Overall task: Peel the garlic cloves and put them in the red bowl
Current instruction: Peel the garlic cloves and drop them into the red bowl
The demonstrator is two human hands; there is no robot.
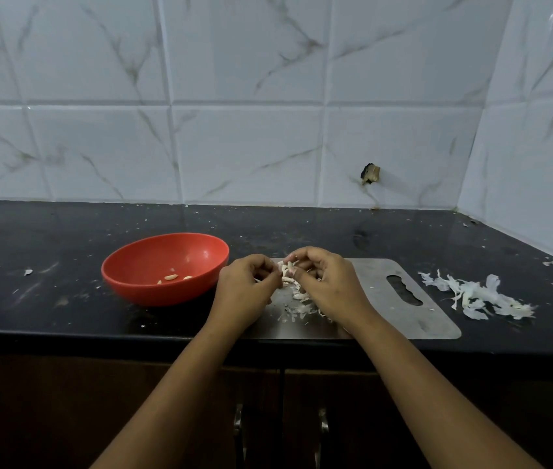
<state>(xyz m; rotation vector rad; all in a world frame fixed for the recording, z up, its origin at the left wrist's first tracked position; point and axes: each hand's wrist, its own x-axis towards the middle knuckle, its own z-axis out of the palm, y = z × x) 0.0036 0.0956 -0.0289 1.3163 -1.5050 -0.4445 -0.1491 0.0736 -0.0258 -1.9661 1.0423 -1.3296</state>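
Observation:
A red bowl [153,265] stands on the black counter, left of my hands, with a few peeled garlic cloves [171,277] in its bottom. Both hands hover close together over a steel cutting board [390,299]. My left hand [246,289] and my right hand [327,282] both have curled fingers and pinch one garlic clove [287,272] between them. Unpeeled cloves and skin bits [300,299] lie on the board under my hands, partly hidden by the right hand.
A heap of white garlic skins [478,296] lies on the counter right of the board. Small skin flakes dot the black counter [48,238]. Tiled walls close in the back and right. Cabinet doors with handles [238,421] are below the counter edge.

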